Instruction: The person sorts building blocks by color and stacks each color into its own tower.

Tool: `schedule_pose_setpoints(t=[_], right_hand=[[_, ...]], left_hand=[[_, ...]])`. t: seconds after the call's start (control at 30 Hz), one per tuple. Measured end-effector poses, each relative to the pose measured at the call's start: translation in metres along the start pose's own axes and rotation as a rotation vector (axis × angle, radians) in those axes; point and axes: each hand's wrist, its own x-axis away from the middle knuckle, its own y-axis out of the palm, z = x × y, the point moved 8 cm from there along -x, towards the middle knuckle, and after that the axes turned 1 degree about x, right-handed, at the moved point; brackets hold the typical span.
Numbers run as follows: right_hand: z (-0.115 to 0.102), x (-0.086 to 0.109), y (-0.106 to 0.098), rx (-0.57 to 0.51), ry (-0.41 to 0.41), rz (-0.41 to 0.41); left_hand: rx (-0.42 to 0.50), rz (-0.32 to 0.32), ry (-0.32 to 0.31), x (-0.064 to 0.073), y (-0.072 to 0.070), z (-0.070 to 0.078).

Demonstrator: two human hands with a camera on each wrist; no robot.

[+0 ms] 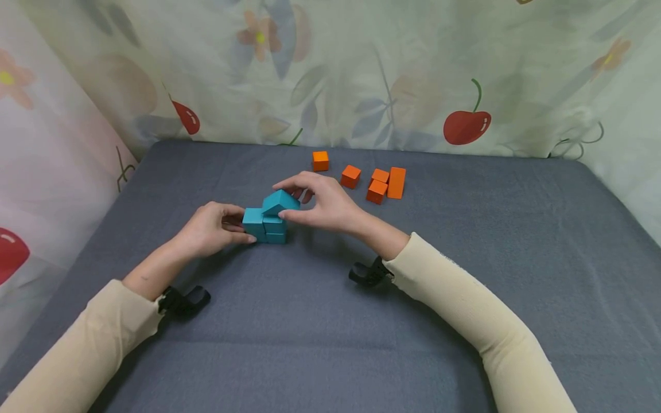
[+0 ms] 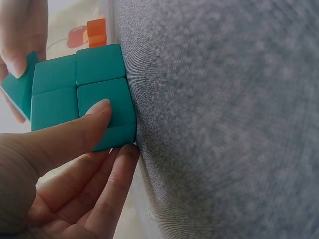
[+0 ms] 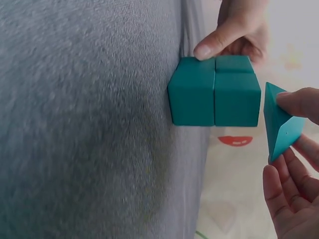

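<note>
Teal blocks form a small two-level stack point(image 1: 253, 221) on the table, its square faces side by side in the left wrist view. My left hand point(image 1: 210, 230) grips the stack's lower left part, thumb on the near face and fingers behind it. Above the stack, my right hand point(image 1: 325, 202) pinches a teal triangular block point(image 1: 279, 201) between thumb and fingers. In the right wrist view, a narrow gap parts this triangular block point(image 3: 277, 122) from the stack's top point(image 3: 237, 99). It is tilted in the left wrist view.
Behind the right hand lie several orange blocks: a cube point(image 1: 321, 161), another cube point(image 1: 350, 176), a close group with a cube point(image 1: 377, 192) and a long block point(image 1: 396, 183). A grey cloth point(image 1: 310, 355) covers the table. Patterned curtains point(image 1: 361, 69) stand at the back and left.
</note>
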Motion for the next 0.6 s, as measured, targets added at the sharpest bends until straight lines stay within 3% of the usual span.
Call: schedule_pose_setpoints(t=[0.6], right_hand=[[-0.008,-0.011,0.021,-0.023,-0.013,-0.039]], left_hand=[[-0.008,0.001,0.008,0.001,-0.001,0.0]])
